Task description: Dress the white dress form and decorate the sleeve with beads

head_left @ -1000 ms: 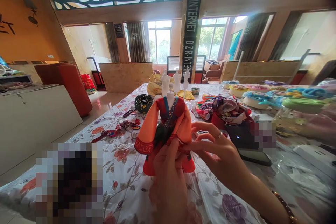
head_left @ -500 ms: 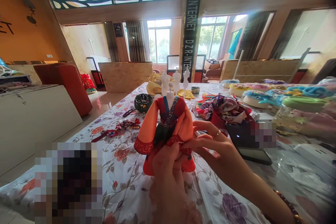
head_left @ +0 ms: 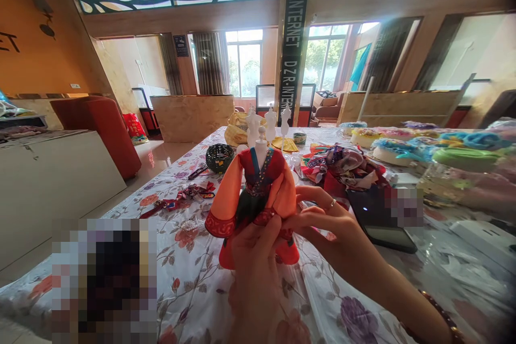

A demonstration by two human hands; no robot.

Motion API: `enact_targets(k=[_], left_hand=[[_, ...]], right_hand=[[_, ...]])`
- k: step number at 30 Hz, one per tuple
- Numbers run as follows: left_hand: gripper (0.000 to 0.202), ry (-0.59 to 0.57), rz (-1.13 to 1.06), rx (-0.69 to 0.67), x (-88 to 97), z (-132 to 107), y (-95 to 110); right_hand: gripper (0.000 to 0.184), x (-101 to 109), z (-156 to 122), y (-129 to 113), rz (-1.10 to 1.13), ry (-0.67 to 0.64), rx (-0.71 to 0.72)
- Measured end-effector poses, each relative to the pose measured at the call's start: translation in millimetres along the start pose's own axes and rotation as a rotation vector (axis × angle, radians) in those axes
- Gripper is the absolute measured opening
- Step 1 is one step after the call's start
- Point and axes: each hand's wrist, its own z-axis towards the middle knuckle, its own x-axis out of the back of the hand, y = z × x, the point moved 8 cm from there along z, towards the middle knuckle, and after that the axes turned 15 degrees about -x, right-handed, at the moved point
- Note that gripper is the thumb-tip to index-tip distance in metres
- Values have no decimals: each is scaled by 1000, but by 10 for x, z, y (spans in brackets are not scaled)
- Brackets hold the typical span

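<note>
A small white mannequin [head_left: 262,145] stands upright before me in a doll's dress [head_left: 252,209] with a dark red bodice, blue collar edge, studded neckline, dark green skirt and red hem. Its wide orange sleeves end in patterned red cuffs. My left hand [head_left: 256,242] is closed, thumb and fingers pinching the cuff of the sleeve on the right. From the right, my right hand [head_left: 322,217] pinches the same sleeve's edge with thumb and forefinger, its other fingers raised. A small pale bead or pin head shows by the left thumb. The fingertips of the right hand are partly hidden.
Behind the dress are a dark woven basket [head_left: 220,158] and several bare white mannequins [head_left: 271,123]. Fabric scraps [head_left: 344,164] and a black phone [head_left: 377,220] lie to the right, near a green-lidded jar [head_left: 455,172]. Ribbon pieces [head_left: 183,196] lie left on the flowered tablecloth [head_left: 193,290].
My left thumb has shifted slightly up and right along the cuff, covering more of it. My right hand and the dress are almost unchanged.
</note>
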Motion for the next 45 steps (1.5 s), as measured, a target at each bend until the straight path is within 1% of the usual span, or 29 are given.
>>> enact_targets(k=[4, 7, 10, 15, 19, 21, 26, 30, 36, 42, 45], left_hand=[[23, -10, -10, 24, -27, 3, -6], [22, -30, -14, 13, -42, 9, -2], [20, -49, -30, -6, -51, 14, 2], [23, -3, 10, -10, -5, -15, -9], [18, -44, -18, -39, -71, -45, 10], [17, -42, -36, -48, -89, -51, 15], [18, 13, -31, -68, -55, -49, 12], [23, 45, -17, -64, -5, -58, 8], [23, -8, 5, -53, -41, -38, 18], [22, 28, 8, -80, -38, 2, 23], [19, 7, -1, -77, -50, -8, 20]], right_hand=[[23, -6, 1, 15, 28, -12, -5], [22, -10, 5, 24, 22, -18, -13], [22, -3, 6, -3, 12, -10, 12], [23, 17, 2, -27, 16, 18, 27], [21, 3, 5, -3, 25, -7, 7], [20, 5, 8, 2, 18, -9, 6], [21, 22, 16, -14, -1, 12, 26], [21, 22, 18, -12, -1, 8, 22], [21, 10, 12, 3, -12, -18, 26], [23, -2, 20, -17, -5, -37, 38], [23, -3, 28, -34, -1, -38, 42]])
